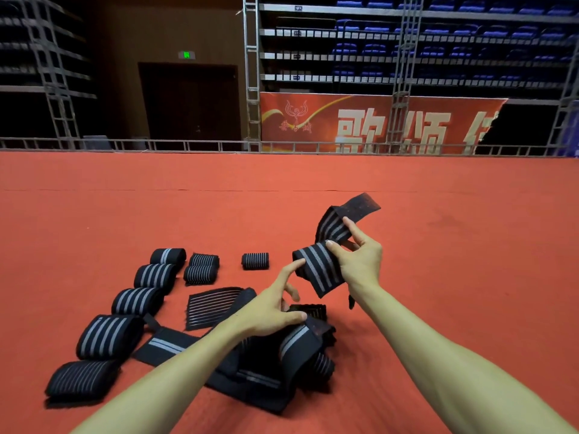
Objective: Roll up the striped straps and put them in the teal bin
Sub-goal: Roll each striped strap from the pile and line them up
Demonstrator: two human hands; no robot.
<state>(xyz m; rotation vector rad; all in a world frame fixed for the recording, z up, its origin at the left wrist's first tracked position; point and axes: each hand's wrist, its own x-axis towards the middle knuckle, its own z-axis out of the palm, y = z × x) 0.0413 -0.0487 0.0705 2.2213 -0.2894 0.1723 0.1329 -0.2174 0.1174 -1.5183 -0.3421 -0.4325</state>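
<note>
On the red carpeted floor [438, 277] a curved row of five rolled black striped straps [138, 300] runs down the left, two smaller striped rolls [202, 267] just right of its far end, a lone small roll [255, 260] farther right. A flat striped strap [216, 305] lies between that row and the loose heap of unrolled straps [282, 364] nearest the person — left hand [269, 311] over the heap, right hand [360, 261] holding a folded striped strap [322, 270] aloft behind it.

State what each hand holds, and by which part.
The right hand pinches a striped strap at its fold, near the middle. The left hand holds nothing; its forefinger only touches that strap's edge.
</note>
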